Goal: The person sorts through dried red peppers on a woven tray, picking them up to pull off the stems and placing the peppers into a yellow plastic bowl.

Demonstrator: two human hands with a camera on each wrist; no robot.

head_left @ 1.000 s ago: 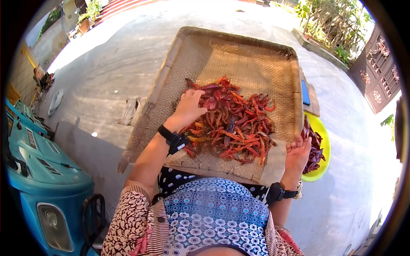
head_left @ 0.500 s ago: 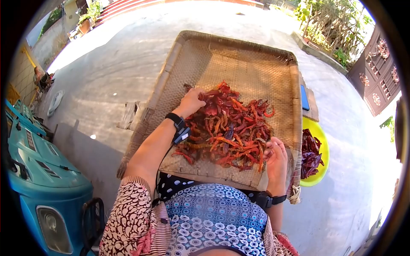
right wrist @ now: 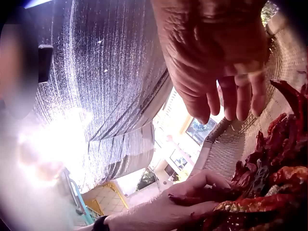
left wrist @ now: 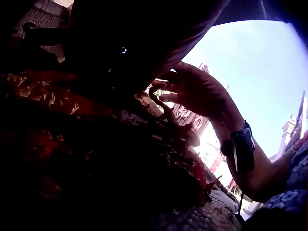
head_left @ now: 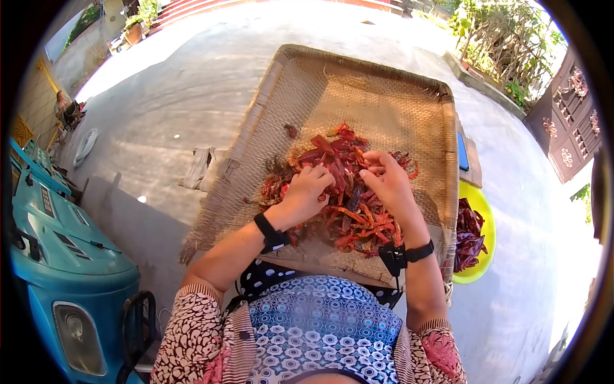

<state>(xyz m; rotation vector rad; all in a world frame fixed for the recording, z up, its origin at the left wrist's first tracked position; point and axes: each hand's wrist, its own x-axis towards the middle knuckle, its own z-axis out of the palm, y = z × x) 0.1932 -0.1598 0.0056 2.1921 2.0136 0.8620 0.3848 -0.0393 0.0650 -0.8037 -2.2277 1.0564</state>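
Dried red peppers (head_left: 368,214) lie heaped on a woven tray (head_left: 377,96). On the heap's left part is my left hand (head_left: 306,195), its fingers curled; the right wrist view shows a dark red pepper (right wrist: 187,198) between that hand's (right wrist: 161,209) thumb and fingers. My right hand (head_left: 391,185) is over the heap's right part, thumb apart from bent fingers. In the right wrist view the fingers of this hand (right wrist: 221,62) hang loosely above the peppers and hold nothing. The left wrist view is mostly dark, with the right hand (left wrist: 199,94) beyond the heap.
A yellow-green basin (head_left: 487,217) with dark red peppers (head_left: 469,237) stands right of the tray. Behind it a blue flat object (head_left: 462,152) lies on a board. A teal vehicle (head_left: 70,256) is at the left. One small pepper piece (head_left: 291,131) lies apart on the tray.
My right hand has moved from beside the basin, over the tray's right edge, to the heap. My left hand has come right and nearer to my body from the heap's far left.
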